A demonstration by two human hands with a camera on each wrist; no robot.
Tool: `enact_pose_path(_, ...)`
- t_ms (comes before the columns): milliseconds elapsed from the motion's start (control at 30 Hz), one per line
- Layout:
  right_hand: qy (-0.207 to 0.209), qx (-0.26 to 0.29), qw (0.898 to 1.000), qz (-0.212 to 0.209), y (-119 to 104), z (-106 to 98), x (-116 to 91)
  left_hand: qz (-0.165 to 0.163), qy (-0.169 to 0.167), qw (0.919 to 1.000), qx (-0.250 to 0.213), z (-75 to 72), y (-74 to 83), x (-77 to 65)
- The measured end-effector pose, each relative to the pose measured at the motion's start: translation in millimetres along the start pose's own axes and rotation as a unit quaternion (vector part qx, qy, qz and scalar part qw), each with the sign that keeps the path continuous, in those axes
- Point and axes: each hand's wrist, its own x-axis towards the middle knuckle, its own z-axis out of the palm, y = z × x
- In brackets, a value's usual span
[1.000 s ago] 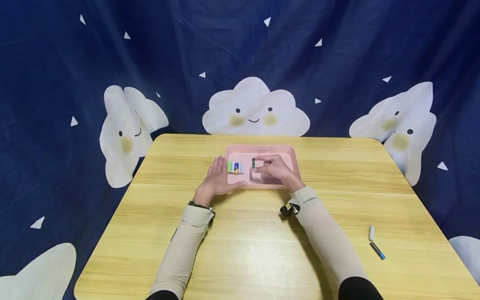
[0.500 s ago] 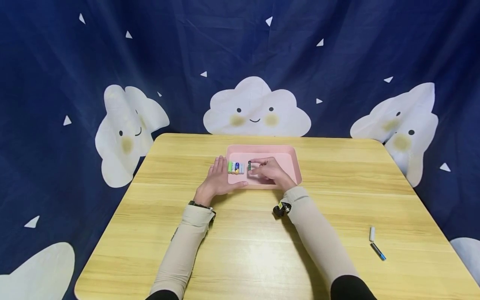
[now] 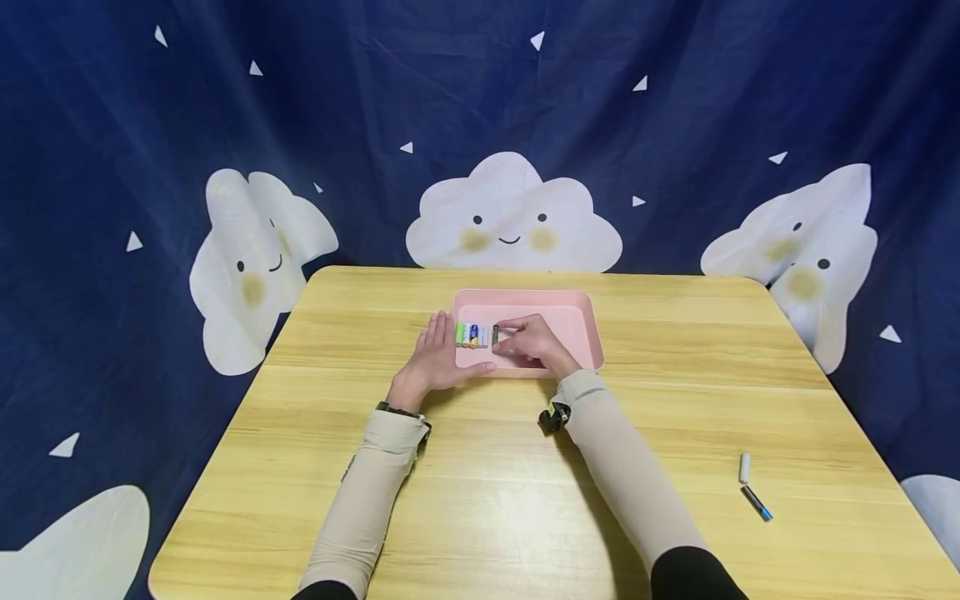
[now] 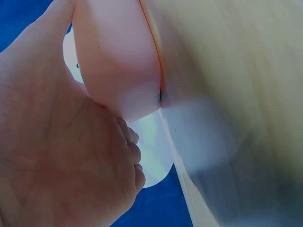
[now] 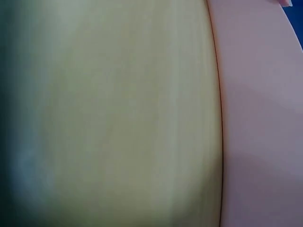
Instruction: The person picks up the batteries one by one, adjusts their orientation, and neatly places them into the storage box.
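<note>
A pink tray (image 3: 573, 329) lies toward the far side of the table. Inside it, at the left, several batteries (image 3: 471, 336) stand side by side in a row, green, white, blue-and-gold and pale ones. My right hand (image 3: 534, 342) pinches a dark green battery (image 3: 495, 335) between thumb and fingers, close to the right end of that row. Whether the two touch is too small to tell. My left hand (image 3: 433, 360) rests at the tray's front left corner, fingers straight along the left side, thumb along the front edge. The left wrist view shows its palm (image 4: 66, 142) against the tray wall (image 4: 118, 56).
On the wooden table (image 3: 480, 517), at the right, lie a white battery (image 3: 744, 467) and a black battery with a blue end (image 3: 757, 503). A dark blue curtain (image 3: 360, 100) with cloud prints hangs behind the table.
My right hand has carried the dark green battery leftward and lower, up close to the row. The left hand has stayed at the tray corner.
</note>
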Motion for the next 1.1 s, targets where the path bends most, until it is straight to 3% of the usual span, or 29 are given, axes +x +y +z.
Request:
enact_pose_path(267,0.011,-0.051,0.999,-0.007,-2,4,1,0.006,0.006,1.0000,0.000,0.7,-0.6,-0.7)
enact_pose_path(800,0.012,-0.078,0.996,-0.051,-5,10,-1,0.013,0.007,0.9999,-0.008,-5.4,5.1,-8.8)
enact_pose_path(1100,0.013,-0.078,0.996,-0.050,-5,12,0,0.007,0.008,0.9999,-0.006,-8.5,8.9,-12.5)
